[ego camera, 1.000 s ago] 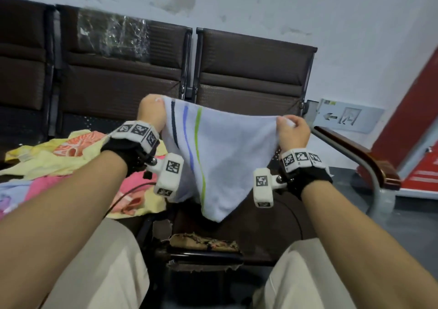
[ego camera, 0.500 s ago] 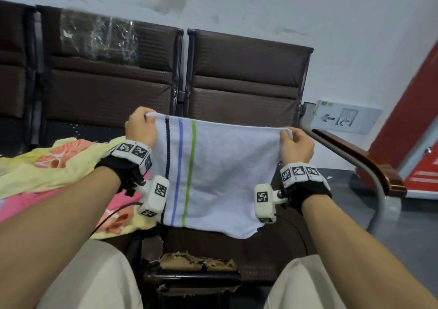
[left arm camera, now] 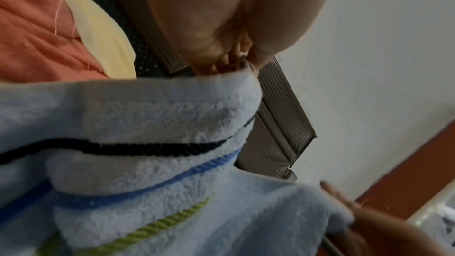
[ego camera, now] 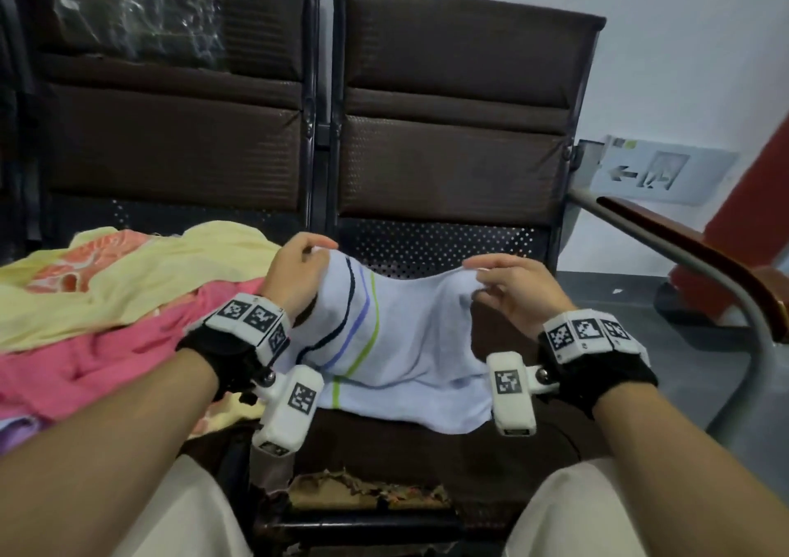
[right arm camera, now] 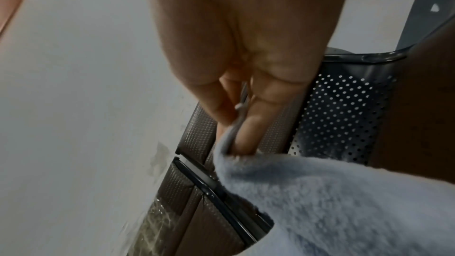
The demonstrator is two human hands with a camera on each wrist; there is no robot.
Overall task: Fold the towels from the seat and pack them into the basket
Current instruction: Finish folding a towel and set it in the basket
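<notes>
Both hands gripped one light blue towel point(ego camera: 410, 343) over the brown seat point(ego camera: 427, 449). The left hand point(ego camera: 294, 274) pinched the towel's far left corner between thumb and curled fingers; the left wrist view showed the fingertips point(left arm camera: 221, 61) closed on the hem. The right hand point(ego camera: 512, 291) pinched the far right corner, with the thumb and forefinger clamped on a thin edge of cloth in the right wrist view, fingers point(right arm camera: 261, 114) pressed together around it. The held edge sagged between the two hands. The towel's near part lay on the seat cushion, bunched in soft folds, with navy, blue and green stripes running near its left side. The far part was lifted off the seat.

A heap of yellow and pink towels point(ego camera: 128, 300) lay on the neighbouring seat to the left, just beside the left wrist. Two brown seat backs point(ego camera: 448, 129) stood behind, the left one with clear plastic wrap at its top. A wooden-topped armrest point(ego camera: 691, 249) ran along the right side. The seat's front edge was torn, showing padding point(ego camera: 367, 488). The basket was not seen in any view.
</notes>
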